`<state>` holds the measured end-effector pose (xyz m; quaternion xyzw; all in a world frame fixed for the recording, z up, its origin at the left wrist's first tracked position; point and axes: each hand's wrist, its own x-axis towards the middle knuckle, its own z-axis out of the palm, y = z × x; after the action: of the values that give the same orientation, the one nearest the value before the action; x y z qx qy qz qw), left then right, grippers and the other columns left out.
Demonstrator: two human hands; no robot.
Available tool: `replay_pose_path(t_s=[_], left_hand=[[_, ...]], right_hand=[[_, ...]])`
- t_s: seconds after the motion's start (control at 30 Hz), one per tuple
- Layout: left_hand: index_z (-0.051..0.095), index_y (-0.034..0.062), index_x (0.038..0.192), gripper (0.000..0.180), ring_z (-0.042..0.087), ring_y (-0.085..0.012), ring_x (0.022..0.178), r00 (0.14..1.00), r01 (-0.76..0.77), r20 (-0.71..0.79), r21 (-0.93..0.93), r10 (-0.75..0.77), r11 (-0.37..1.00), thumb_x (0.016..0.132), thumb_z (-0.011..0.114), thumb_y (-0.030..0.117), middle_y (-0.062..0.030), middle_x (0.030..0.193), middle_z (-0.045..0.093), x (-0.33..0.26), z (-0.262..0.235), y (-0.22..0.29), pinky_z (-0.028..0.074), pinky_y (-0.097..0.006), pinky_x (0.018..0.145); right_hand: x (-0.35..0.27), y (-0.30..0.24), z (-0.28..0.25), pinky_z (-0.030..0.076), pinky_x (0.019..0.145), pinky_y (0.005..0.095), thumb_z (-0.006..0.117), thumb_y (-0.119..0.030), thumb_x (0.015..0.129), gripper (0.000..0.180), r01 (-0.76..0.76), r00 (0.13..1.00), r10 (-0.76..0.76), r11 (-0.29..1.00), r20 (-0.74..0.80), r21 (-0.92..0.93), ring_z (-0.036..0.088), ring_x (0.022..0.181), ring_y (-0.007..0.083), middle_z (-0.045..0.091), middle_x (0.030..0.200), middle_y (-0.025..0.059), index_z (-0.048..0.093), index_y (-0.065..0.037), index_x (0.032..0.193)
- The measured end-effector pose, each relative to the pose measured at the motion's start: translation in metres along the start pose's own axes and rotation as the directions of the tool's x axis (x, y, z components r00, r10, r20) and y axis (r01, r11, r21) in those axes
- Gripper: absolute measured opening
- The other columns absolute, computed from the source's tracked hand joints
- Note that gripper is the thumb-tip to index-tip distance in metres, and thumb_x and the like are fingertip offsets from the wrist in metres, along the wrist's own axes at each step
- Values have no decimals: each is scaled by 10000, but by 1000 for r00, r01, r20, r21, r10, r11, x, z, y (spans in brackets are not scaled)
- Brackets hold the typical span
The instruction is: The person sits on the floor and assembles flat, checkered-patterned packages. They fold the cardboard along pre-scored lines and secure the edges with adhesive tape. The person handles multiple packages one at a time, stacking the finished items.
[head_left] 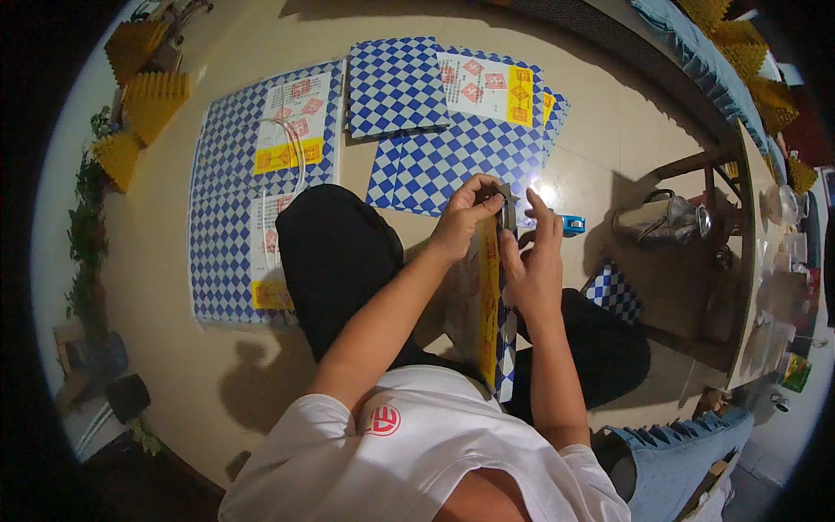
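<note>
Between my knees a narrow carton (489, 317) stands on edge, with a yellow printed panel and a blue-and-white checkered side. My left hand (463, 222) pinches its far end, where a small grey flap-like part shows. My right hand (537, 265) is at the carton's right side near the same end, with thumb and fingers apart. Whether its thumb presses on the carton is hard to tell. Just beyond my right fingers a small blue object (571, 225) lies on the floor; its kind is unclear.
Flat checkered pieces (470, 165) lie overlapping ahead, beside a smaller checkered stack (396, 87). At left is a plastic-wrapped checkered bundle (222, 174) with a pale cord (302, 157). To the right, a metal kettle (657, 219) sits by a wooden table (744, 261). A blue cloth-covered seat (678, 461) is near right.
</note>
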<state>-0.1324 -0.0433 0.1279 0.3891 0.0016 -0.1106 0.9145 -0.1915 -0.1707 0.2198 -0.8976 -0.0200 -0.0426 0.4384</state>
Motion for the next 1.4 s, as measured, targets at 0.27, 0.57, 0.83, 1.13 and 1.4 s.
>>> replay_pose_path(t_s=[0.27,0.57,0.83,1.13,1.4], left_hand=[[563,103,1159,229,508,-117,1012,998,-58,5,134,58,989,943,634,129,-12,1033,526,-2,-1,9,389,-265,946],[635,79,1072,190,522,-87,1008,993,-116,63,278,102,954,1024,536,233,4,1005,592,3,-4,2,383,-251,959],[640,47,1004,255,505,-58,841,986,-166,37,372,164,913,1040,534,276,26,872,587,3,-2,-5,421,-231,786],[641,55,1037,238,536,-70,906,989,-144,28,423,146,895,1052,504,248,8,944,612,2,0,-6,433,-233,842],[582,67,1156,175,537,-90,1001,999,-52,-4,39,52,998,1024,501,146,-4,1055,597,3,-3,-3,409,-243,933]], right_hand=[[33,15,20,514,745,330,613,-108,929,184,-39,990,52,994,-130,99,635,819,240,588,1083,144,655,-28,1089],[38,38,30,490,730,292,615,-113,952,157,-82,963,132,974,-234,212,603,789,162,635,955,87,646,26,1018],[39,52,31,484,729,280,613,-123,959,165,-116,956,190,945,-224,306,597,793,146,641,955,77,648,28,1018],[44,62,32,480,738,258,606,-123,968,167,-122,959,207,918,-192,378,590,823,128,647,968,80,654,26,1025],[43,42,19,501,736,264,615,-139,963,184,-120,972,188,915,-144,385,601,860,128,645,1056,82,664,-20,1093]])
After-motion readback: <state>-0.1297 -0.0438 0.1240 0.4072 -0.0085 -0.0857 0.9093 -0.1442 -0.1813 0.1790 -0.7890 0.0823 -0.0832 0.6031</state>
